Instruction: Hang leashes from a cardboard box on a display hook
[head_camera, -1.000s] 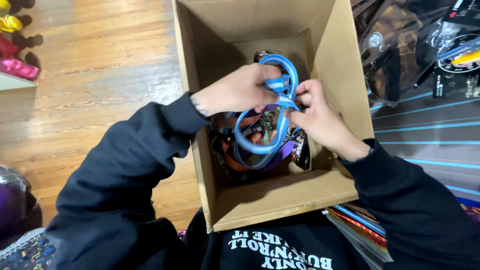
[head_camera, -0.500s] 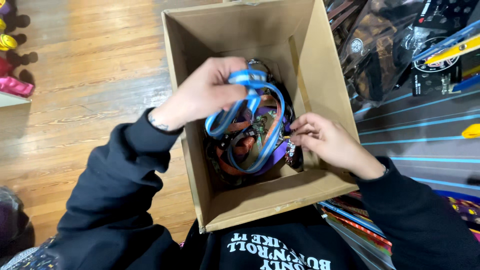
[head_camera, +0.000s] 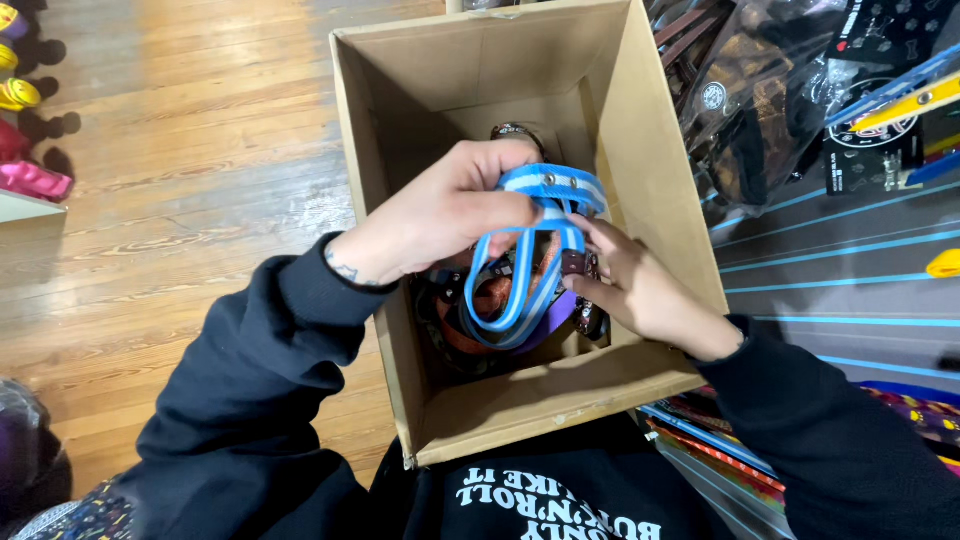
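1. While the left hand (head_camera: 440, 215) closes around a blue-and-white striped webbing strap (head_camera: 545, 245), its loops hang down into the open cardboard box (head_camera: 520, 395); the strap's top band sits above the box's contents, only partly lifted clear.
2. Beside it, the right hand (head_camera: 640, 290) rests half open, fingertips touching the strap's lower loop and a dark brown leather piece (head_camera: 573, 263); it grips nothing firmly.
3. Left inside lie tangled collars (head_camera: 480, 310): orange, purple and black, some studded with metal; most remain unsorted, I judge.
4. Textures differ; the webbing looks flat and woven with rivets, the cardboard matte and creased, the wooden floor (head_camera: 180, 150) glossy.
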